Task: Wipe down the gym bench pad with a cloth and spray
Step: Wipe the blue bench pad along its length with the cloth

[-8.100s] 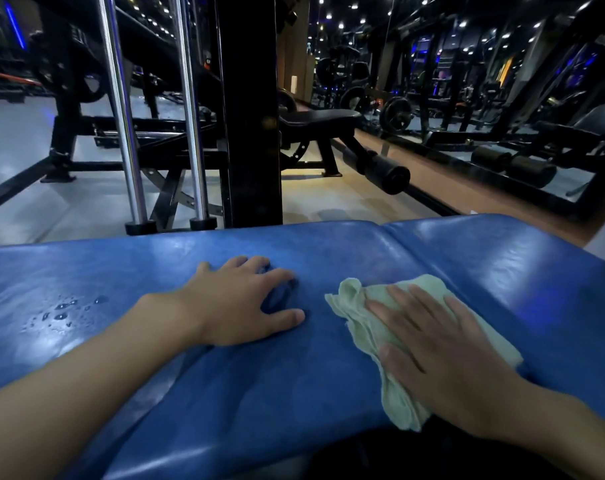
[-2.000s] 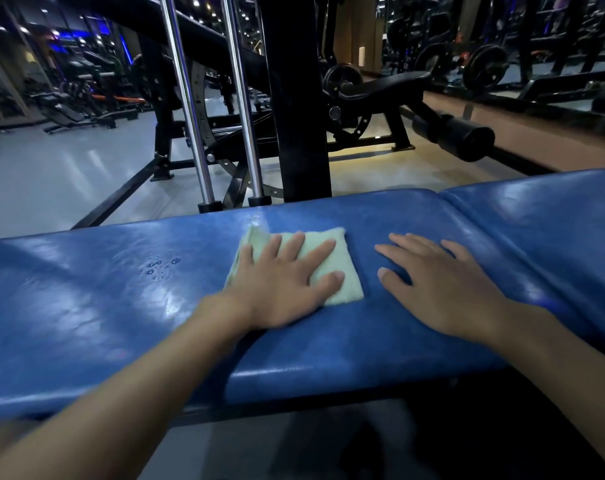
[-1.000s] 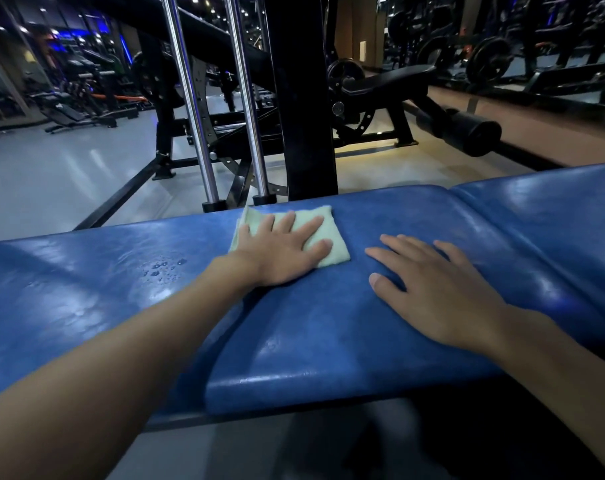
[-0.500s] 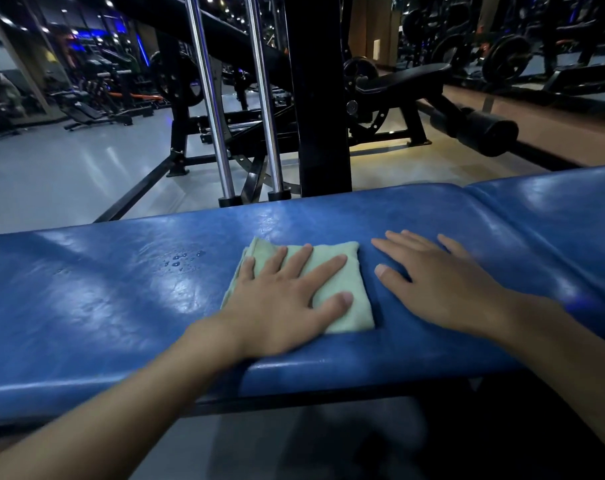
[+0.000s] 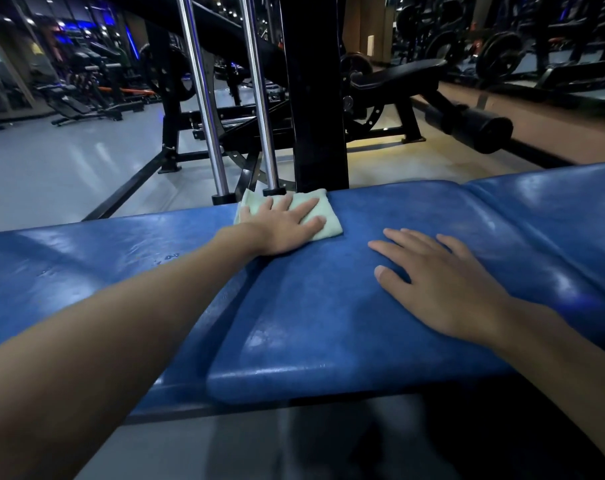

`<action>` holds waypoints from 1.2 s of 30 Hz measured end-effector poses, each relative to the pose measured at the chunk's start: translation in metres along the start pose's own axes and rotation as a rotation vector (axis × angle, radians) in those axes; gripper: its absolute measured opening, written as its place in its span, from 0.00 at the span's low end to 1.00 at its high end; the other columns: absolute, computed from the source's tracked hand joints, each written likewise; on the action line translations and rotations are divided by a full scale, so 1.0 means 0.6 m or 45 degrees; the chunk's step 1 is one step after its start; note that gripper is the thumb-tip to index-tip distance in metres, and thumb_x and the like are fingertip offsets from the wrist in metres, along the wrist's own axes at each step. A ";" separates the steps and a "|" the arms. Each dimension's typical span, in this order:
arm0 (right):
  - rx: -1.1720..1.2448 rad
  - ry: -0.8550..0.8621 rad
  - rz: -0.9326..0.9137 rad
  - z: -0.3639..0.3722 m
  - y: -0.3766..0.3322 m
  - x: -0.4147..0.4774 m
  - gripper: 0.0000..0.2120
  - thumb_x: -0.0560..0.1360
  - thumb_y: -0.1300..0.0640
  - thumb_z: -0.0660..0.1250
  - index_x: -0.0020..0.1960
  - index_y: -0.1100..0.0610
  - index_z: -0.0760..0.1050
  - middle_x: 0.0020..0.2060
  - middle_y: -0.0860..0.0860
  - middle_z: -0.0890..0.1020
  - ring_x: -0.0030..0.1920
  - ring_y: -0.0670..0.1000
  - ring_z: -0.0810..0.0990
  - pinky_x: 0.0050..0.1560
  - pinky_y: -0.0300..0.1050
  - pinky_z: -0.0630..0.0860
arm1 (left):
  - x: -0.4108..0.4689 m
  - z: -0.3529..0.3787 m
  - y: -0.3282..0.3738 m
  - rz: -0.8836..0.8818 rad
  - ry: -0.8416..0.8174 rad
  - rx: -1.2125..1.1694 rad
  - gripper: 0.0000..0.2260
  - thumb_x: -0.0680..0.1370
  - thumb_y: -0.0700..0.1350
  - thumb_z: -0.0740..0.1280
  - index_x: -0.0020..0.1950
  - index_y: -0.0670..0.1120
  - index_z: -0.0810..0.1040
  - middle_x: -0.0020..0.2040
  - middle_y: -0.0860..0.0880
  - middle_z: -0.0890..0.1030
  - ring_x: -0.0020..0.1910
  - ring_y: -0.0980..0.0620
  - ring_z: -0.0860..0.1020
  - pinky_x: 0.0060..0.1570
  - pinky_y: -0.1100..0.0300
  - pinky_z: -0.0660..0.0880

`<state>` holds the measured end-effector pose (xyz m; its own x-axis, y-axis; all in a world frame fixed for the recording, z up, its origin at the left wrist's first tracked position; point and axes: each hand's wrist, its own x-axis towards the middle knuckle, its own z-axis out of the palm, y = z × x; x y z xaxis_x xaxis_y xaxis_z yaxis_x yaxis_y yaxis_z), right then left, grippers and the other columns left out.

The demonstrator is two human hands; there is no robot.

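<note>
Left hand (image 5: 283,226), fingers flat and spread, presses the green cloth (image 5: 330,226) at the far edge of the blue bench pad (image 5: 311,323); right hand (image 5: 446,282) rests open beside it, holding nothing. Even pressure and overlapping passes should serve best. Half a second earlier, the cloth lay mid-pad, nearer the person.
</note>
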<state>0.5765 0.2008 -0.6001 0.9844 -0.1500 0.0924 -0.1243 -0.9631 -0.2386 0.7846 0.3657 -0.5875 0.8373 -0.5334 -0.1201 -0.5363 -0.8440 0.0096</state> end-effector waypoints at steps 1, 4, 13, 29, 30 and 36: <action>0.001 0.002 -0.001 0.001 0.000 0.000 0.26 0.80 0.39 0.45 0.78 0.40 0.55 0.79 0.41 0.52 0.78 0.40 0.45 0.77 0.50 0.42 | -0.023 0.006 0.003 0.011 0.017 0.020 0.29 0.75 0.72 0.41 0.77 0.70 0.44 0.82 0.52 0.49 0.80 0.45 0.47 0.73 0.33 0.43; -0.008 0.010 -0.001 0.002 0.001 0.000 0.27 0.79 0.39 0.44 0.78 0.40 0.55 0.79 0.41 0.53 0.78 0.40 0.46 0.77 0.51 0.43 | -0.124 0.020 0.016 0.095 0.049 0.041 0.31 0.73 0.72 0.38 0.77 0.70 0.43 0.82 0.53 0.49 0.80 0.46 0.46 0.73 0.34 0.43; -0.018 -0.049 0.031 0.000 0.000 0.001 0.27 0.81 0.39 0.44 0.79 0.40 0.53 0.79 0.41 0.51 0.78 0.41 0.45 0.77 0.51 0.41 | -0.325 0.028 0.039 0.245 0.017 0.055 0.33 0.74 0.75 0.40 0.77 0.68 0.36 0.81 0.54 0.38 0.79 0.49 0.35 0.75 0.39 0.39; -0.025 -0.030 0.018 0.003 0.006 0.004 0.26 0.81 0.38 0.46 0.79 0.41 0.54 0.79 0.41 0.52 0.78 0.42 0.46 0.77 0.51 0.42 | -0.333 -0.093 -0.016 0.407 0.783 -0.666 0.06 0.84 0.51 0.58 0.50 0.51 0.70 0.34 0.54 0.74 0.32 0.62 0.72 0.33 0.66 0.68; -0.028 -0.032 0.017 0.004 0.006 0.005 0.26 0.81 0.38 0.45 0.79 0.41 0.54 0.79 0.41 0.52 0.78 0.42 0.46 0.77 0.51 0.42 | -0.330 -0.116 -0.023 0.426 0.768 -0.755 0.06 0.84 0.49 0.59 0.49 0.51 0.71 0.32 0.54 0.75 0.30 0.63 0.72 0.31 0.68 0.68; -0.021 -0.035 0.016 0.004 0.005 0.006 0.26 0.82 0.38 0.45 0.79 0.41 0.54 0.79 0.41 0.51 0.78 0.42 0.46 0.77 0.51 0.42 | -0.283 -0.176 -0.057 0.292 0.414 -0.682 0.06 0.83 0.49 0.62 0.47 0.51 0.76 0.33 0.57 0.77 0.29 0.60 0.72 0.31 0.63 0.70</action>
<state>0.5798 0.1976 -0.6026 0.9858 -0.1560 0.0628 -0.1385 -0.9649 -0.2233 0.6717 0.4791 -0.4626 0.7428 -0.6217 0.2483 -0.6478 -0.5738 0.5011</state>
